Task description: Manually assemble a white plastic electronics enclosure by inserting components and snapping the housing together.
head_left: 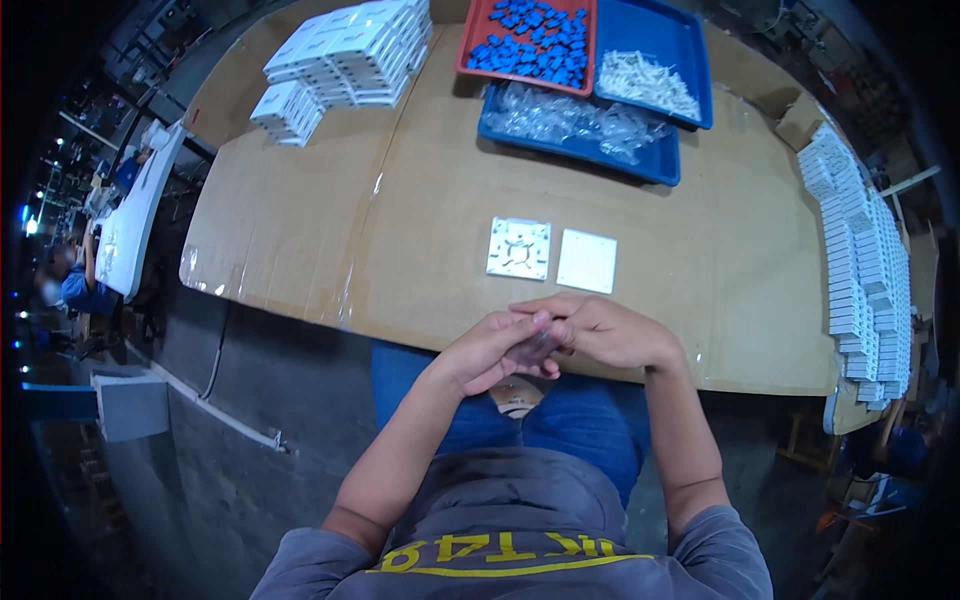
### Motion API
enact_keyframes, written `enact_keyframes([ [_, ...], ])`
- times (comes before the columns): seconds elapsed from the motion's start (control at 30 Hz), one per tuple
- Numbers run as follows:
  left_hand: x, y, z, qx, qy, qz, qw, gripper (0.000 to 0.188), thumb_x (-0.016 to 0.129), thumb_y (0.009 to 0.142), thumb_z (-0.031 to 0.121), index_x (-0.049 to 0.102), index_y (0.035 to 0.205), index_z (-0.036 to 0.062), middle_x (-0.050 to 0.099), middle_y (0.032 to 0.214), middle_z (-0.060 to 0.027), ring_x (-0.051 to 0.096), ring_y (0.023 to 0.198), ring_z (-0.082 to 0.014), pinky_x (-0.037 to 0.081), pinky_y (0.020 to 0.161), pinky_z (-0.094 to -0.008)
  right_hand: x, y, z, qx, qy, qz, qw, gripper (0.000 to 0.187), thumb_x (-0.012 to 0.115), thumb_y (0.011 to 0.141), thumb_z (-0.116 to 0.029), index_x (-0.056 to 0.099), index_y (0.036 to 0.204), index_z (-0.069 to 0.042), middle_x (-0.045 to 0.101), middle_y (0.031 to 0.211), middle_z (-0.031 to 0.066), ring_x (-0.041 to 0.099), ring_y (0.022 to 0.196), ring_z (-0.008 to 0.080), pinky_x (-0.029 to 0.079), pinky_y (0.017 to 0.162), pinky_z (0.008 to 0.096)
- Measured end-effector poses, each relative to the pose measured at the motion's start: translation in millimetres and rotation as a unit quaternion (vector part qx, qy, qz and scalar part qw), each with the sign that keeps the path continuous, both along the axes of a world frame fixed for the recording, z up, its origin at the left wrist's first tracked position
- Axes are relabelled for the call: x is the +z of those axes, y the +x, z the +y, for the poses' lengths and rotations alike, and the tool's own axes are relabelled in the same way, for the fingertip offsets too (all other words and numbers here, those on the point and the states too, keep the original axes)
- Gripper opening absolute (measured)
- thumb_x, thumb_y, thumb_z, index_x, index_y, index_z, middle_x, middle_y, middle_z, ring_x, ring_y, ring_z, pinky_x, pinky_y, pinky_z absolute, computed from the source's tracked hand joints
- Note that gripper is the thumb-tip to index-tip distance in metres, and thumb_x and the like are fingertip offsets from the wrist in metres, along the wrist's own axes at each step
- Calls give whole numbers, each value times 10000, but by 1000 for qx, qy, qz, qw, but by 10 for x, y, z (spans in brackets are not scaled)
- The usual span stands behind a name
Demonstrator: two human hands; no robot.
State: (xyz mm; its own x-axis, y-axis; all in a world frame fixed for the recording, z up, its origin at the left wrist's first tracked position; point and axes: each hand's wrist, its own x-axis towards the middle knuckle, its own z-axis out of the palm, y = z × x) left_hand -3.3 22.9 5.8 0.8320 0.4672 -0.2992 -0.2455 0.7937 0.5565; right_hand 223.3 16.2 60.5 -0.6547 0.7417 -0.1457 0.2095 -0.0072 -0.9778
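My left hand and my right hand meet just over the table's near edge, fingers bent toward each other. Between them is a see-through piece of plastic, largely covered by the fingers, so its exact kind is hard to make out. Just beyond my hands, two white square plates lie side by side on the table. The left plate shows a recessed inside with a dark, curved pattern in the middle. Its neighbour, a plain white plate, has a smooth face.
Cardboard covers the table. At the back are a red tray of small blue parts, a blue tray of white pieces, and another blue tray of clear plastic. White boxlike units are stacked back left; more white stacks line the right.
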Motion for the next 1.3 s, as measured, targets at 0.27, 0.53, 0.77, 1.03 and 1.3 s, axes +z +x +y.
enact_keyframes([
  [0.27,22,-92,4,-2,19,34,999,492,516,1103,418,651,1260,-29,734,1102,-137,741,897,-219,615,895,-414,308,298,157,-31,88,-41,995,273,633,1047,-215,787,1106,3,600,1483,177,655,1208,262,520,1013,375],
  [0.53,-54,-15,45,18,-43,36,998,557,387,1141,434,556,1385,-37,687,1069,-108,680,808,-166,610,827,-373,232,1517,1562,-387,206,-126,890,210,665,1011,-145,746,1089,32,761,946,74,679,873,153,538,802,315],
  [0.77,4,31,62,29,-47,57,997,556,371,1142,412,562,1390,-48,668,1083,-108,646,803,-164,602,836,-374,66,2095,2413,-379,341,-438,740,157,626,916,-80,748,974,-1,745,938,212,725,917,360,563,826,426],
  [1.03,35,61,126,14,-77,57,995,573,321,1145,376,521,1427,-81,673,1091,-103,625,805,-160,585,837,-393,-182,2155,2747,-433,325,-336,771,190,642,888,-127,783,980,-42,759,949,207,736,917,380,576,827,445],
  [1.3,37,132,216,-2,-62,74,995,547,363,1146,384,561,1432,-38,672,1104,-83,627,831,-150,578,869,-355,6,2562,3003,-484,194,-265,811,198,665,884,-152,790,994,-44,776,912,169,751,874,313,578,812,410],
])
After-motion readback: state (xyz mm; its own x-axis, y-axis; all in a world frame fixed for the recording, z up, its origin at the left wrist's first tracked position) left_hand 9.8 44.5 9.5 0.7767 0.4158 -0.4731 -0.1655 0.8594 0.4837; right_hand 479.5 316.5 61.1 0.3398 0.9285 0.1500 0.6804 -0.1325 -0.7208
